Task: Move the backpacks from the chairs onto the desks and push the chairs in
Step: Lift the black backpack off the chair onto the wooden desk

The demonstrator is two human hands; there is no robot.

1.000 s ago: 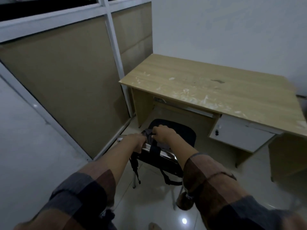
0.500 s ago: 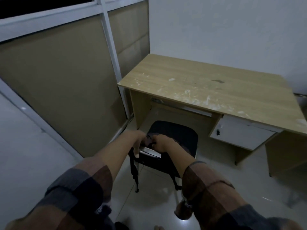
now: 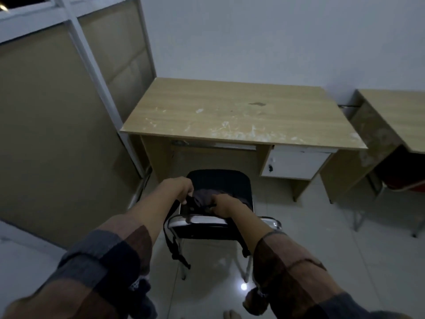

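Both hands, the left hand (image 3: 181,189) and right hand (image 3: 224,204), grip the dark backpack (image 3: 204,199) on the chair (image 3: 220,180) before the counter (image 3: 230,111).

A light wooden bench (image 3: 230,111) is filling the middle of the frame, its top showing white scuffs along the near edge and a dark stain right of centre. A white drawer (image 3: 296,163) is hanging under its right side. A second bench (image 3: 400,111) is standing at the right edge of the frame. Below centre, a black chair (image 3: 220,183) is standing on the pale, glossy tiled floor (image 3: 322,238), just in front of the first bench, and a dark backpack (image 3: 204,200) is lying on its seat, with straps dangling over the backrest.
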